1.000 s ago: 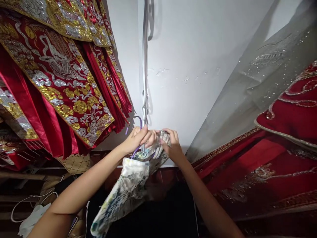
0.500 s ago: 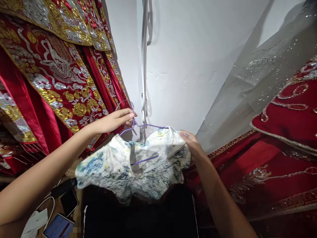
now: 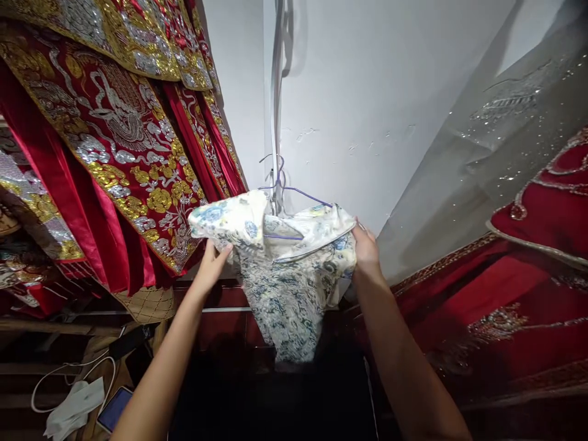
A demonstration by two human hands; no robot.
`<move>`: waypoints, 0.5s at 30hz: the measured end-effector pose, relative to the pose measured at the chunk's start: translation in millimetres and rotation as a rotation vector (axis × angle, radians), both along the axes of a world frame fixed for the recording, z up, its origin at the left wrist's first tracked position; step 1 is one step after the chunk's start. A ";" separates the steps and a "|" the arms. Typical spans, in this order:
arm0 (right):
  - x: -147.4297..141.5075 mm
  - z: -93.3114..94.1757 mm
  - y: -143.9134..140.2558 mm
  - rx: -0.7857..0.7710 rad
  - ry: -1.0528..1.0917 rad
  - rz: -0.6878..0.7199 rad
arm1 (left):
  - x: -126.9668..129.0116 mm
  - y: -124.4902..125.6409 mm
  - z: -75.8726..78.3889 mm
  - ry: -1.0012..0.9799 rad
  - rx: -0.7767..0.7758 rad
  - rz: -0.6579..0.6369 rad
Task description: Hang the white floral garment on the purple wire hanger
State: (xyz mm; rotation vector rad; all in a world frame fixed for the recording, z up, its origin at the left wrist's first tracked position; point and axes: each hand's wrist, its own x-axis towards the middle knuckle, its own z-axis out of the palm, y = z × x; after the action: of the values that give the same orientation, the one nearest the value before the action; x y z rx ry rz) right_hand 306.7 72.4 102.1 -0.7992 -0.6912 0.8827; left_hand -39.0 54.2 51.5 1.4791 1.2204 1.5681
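Observation:
A white floral dress point(image 3: 294, 294) with blue and green print hangs in front of me, its front crinkled and its neckline wide. Through its shoulders runs a thin purple hanger point(image 3: 307, 196), whose hook is up by a narrow metal upright on the wall; whether it bears the weight I cannot tell. My left hand point(image 3: 209, 269) is at the lower edge of the left sleeve, fingers partly hidden by the cloth. At the right shoulder, my right hand point(image 3: 366, 246) grips the fabric and the hanger's end region, with the fingertips out of sight.
Red embroidered garments point(image 3: 124, 135) with gold and silver sequins hang at the left. At the right are a red beaded garment point(image 3: 546, 214) and a sheer sparkling cloth point(image 3: 487, 141). A phone point(image 3: 114, 409), a white cable point(image 3: 110, 373) and crumpled tissue point(image 3: 76, 407) lie lower left.
My left hand has let go of the hanger's hook and moved down to the left sleeve. The dress has moved up and away from me, and its front now hangs down.

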 end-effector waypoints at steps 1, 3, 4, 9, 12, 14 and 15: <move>-3.2 -3.6 -3.4 -0.008 -0.010 0.021 | 6.7 -1.4 -12.3 -0.083 -0.033 0.005; -1.6 -13.4 -10.8 -0.062 -0.024 0.038 | 19.6 -8.1 -34.1 -0.233 -0.130 -0.010; 1.6 -19.0 -14.3 -0.100 -0.030 0.042 | 25.0 -13.2 -43.8 -0.288 -0.181 -0.033; 7.0 -44.6 -32.1 -0.163 -0.119 0.052 | 38.7 -48.3 -80.4 -0.393 -0.331 -0.053; -12.8 -61.2 -52.0 -0.102 -0.358 -0.306 | 42.0 -66.9 -89.3 -0.472 -0.340 0.012; -33.7 -76.8 -69.2 -0.108 -0.489 -0.520 | 44.9 -75.5 -88.2 -0.484 -0.350 -0.005; -45.6 -85.6 -77.3 -0.135 -0.507 -0.486 | 46.6 -78.8 -85.8 -0.470 -0.359 -0.035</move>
State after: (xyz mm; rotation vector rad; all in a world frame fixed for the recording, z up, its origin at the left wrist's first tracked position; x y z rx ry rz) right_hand 261.1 -5.0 16.4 -1.2688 -0.8318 0.2815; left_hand 7.7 -24.5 -34.2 0.8399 1.1126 1.4678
